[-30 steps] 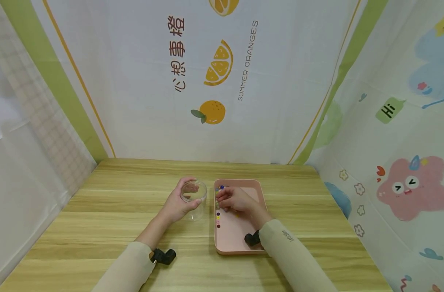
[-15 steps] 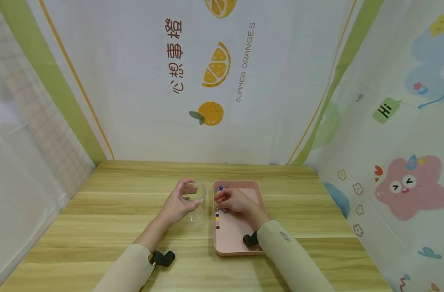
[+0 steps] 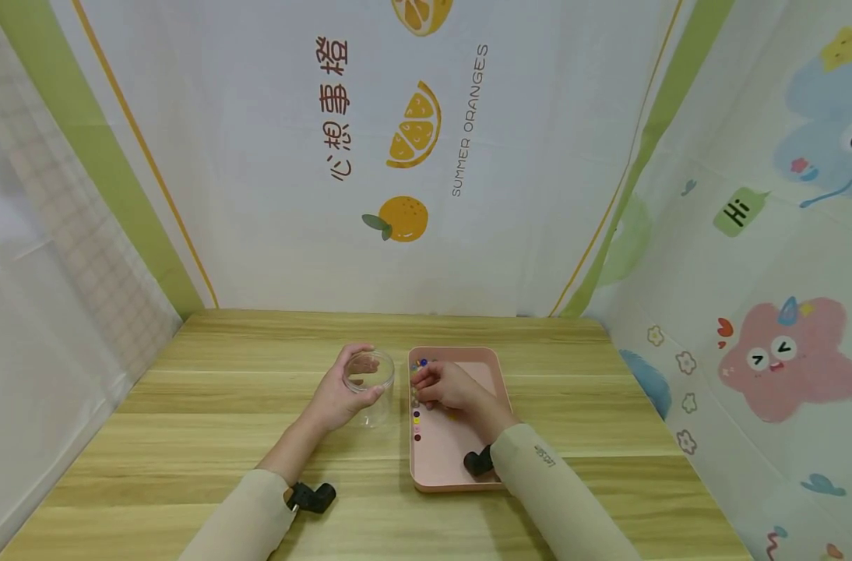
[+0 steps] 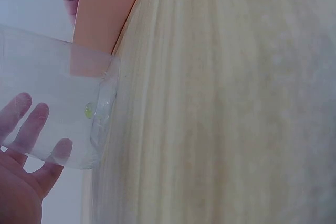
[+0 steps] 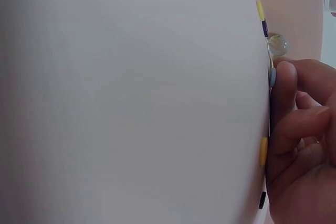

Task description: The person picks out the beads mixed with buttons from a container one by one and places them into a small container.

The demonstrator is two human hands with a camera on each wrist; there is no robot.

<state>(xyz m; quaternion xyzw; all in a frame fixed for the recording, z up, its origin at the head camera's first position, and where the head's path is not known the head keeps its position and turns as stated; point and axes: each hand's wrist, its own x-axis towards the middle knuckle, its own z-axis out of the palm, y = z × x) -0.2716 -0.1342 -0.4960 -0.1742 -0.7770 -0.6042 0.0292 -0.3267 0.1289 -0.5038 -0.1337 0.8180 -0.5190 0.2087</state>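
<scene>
My left hand (image 3: pixel 338 399) grips a clear plastic jar (image 3: pixel 374 405) near its open mouth, thumb on the near side and fingers around the far side. Low in the jar, a yellow-green glass marble (image 4: pixel 89 110) shows in the left wrist view. My right hand (image 3: pixel 457 388) is low inside the pink tray (image 3: pixel 443 463), its curled fingertips at the left wall. A clear glass marble (image 5: pixel 278 44) and a pale blue button-like disc (image 5: pixel 272 77) lie right by those fingertips. I cannot tell whether the fingers pinch anything.
Along the tray's left wall runs a row of small coloured discs, among them a yellow disc (image 3: pixel 417 421). A dark blue bead (image 3: pixel 424 362) lies in the far left corner. The wooden table (image 3: pixel 244 389) meets a printed cloth wall (image 3: pixel 272 234) behind.
The view shifts slightly. Both hands keep nearly the same place: the left on the jar, the right at the tray's left wall.
</scene>
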